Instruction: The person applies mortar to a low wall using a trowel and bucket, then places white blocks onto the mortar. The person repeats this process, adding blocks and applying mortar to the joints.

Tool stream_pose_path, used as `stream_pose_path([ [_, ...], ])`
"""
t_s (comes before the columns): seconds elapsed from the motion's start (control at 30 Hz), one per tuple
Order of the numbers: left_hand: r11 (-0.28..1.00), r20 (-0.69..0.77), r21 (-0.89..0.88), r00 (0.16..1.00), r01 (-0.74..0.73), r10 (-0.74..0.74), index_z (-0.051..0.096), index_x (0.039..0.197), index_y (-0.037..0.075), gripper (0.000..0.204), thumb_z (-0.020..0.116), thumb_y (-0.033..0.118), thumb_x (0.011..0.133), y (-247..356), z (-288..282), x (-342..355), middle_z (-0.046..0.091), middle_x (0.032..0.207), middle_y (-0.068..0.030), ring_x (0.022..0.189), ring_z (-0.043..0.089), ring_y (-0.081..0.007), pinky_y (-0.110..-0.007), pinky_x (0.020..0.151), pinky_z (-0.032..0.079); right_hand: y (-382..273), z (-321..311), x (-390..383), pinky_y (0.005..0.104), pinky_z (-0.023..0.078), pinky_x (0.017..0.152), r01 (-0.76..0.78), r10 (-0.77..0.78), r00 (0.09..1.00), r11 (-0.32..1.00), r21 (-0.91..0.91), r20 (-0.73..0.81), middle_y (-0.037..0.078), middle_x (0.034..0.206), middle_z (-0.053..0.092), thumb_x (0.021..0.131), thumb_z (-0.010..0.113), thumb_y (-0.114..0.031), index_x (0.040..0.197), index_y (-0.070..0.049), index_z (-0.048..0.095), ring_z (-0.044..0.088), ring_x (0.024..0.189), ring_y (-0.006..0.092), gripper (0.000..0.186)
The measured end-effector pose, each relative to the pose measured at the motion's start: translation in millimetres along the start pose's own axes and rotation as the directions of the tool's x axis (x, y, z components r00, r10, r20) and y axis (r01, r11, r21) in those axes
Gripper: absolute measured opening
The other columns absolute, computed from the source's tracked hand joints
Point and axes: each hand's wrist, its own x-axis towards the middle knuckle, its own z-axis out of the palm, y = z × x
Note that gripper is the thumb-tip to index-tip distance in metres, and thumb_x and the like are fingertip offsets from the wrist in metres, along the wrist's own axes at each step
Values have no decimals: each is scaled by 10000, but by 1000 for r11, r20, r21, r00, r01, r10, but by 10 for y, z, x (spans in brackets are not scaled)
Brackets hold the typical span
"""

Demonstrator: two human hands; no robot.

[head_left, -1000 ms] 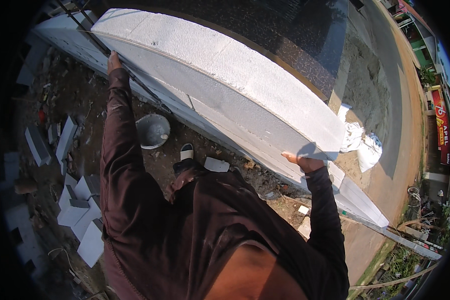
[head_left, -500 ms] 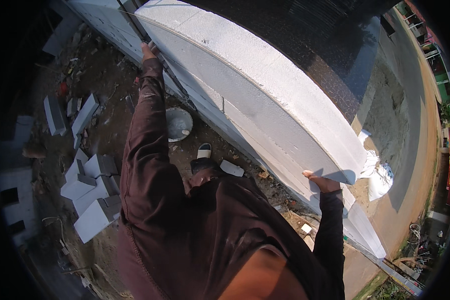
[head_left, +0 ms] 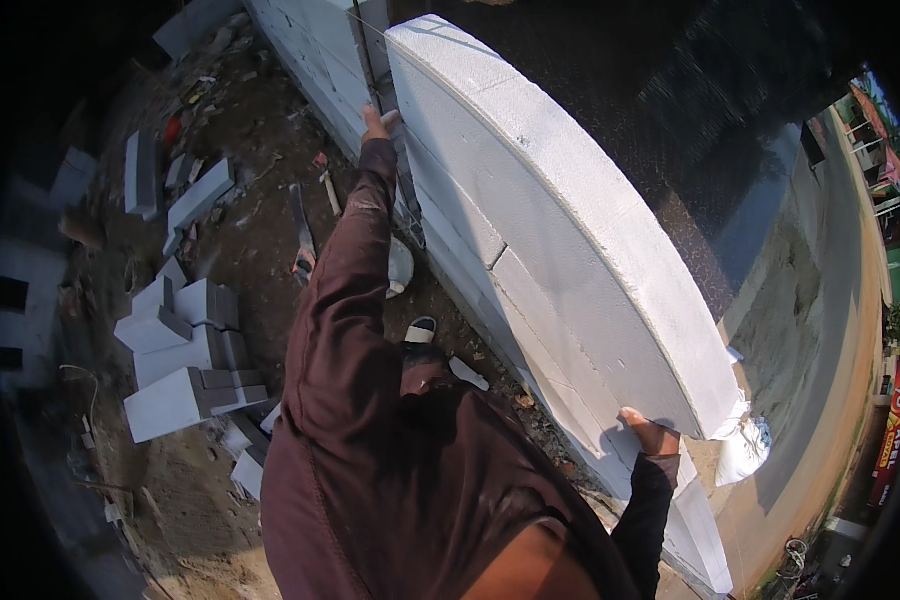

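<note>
A long white lightweight concrete block (head_left: 540, 210), bowed by the lens, lies on top of a wall of similar blocks (head_left: 460, 232). At its far left end my left hand (head_left: 378, 124) is against the lower corner, beside an upright dark metal rod (head_left: 363, 60); part of that hand's grip is hidden. My right hand (head_left: 652, 434) holds the near right end, with the thumb lying along the side face and the other fingers out of sight behind it. A thin line runs past the block's far end.
Loose white blocks (head_left: 175, 345) are piled on the dirt at left. A saw (head_left: 302, 235) and a round pan (head_left: 400, 267) lie near the wall's foot, close to my sandalled foot (head_left: 421, 330). White sacks (head_left: 744, 452) and a road stand beyond the wall.
The view has turned, so the wall and block appear shifted and steeper. Both hands remain at the block's ends. The saw has come into sight beside my left arm.
</note>
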Motion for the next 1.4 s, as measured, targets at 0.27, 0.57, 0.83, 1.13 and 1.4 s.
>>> stream_pose_path([
  [0.27,825,-21,555,993,106,-114,564,1122,3,780,218,646,847,-570,-254,-1164,542,1140,-242,1102,482,-387,-420,924,366,317,79,9,340,480,723,-186,154,982,894,409,111,95,888,600,608,801,-116,1018,26,563,573,821,226,495],
  [0.57,-8,-307,889,585,457,-751,495,1228,80,628,212,538,905,-2381,-2671,-5023,531,1172,-211,1136,470,-356,-424,942,361,187,160,20,348,449,791,110,-101,994,896,430,-43,134,1011,568,595,804,-103,1080,26,520,544,907,227,577],
  [0.83,53,-358,821,586,568,-727,495,1215,62,566,264,484,916,-2355,-3303,-4987,554,1126,-223,1095,498,-367,-441,920,376,205,213,-61,375,390,892,115,-96,973,990,82,-210,180,1081,554,631,787,-189,1135,47,491,522,987,306,630],
  [1.13,664,-229,577,875,475,-427,584,1107,48,532,393,490,881,-1342,-3718,-3627,583,1101,-198,1100,514,-326,-387,915,382,447,496,-674,418,334,955,-167,57,622,984,-62,-781,281,1227,443,800,612,-423,1233,92,410,441,1126,389,703],
  [1.4,31,-492,713,532,700,-689,588,1100,40,613,325,547,877,-2309,-5773,-4514,554,1137,-209,1106,494,-358,-422,902,389,937,2277,-1861,342,452,422,-503,551,806,830,240,-215,81,580,544,807,620,-292,691,34,525,531,485,183,358],
])
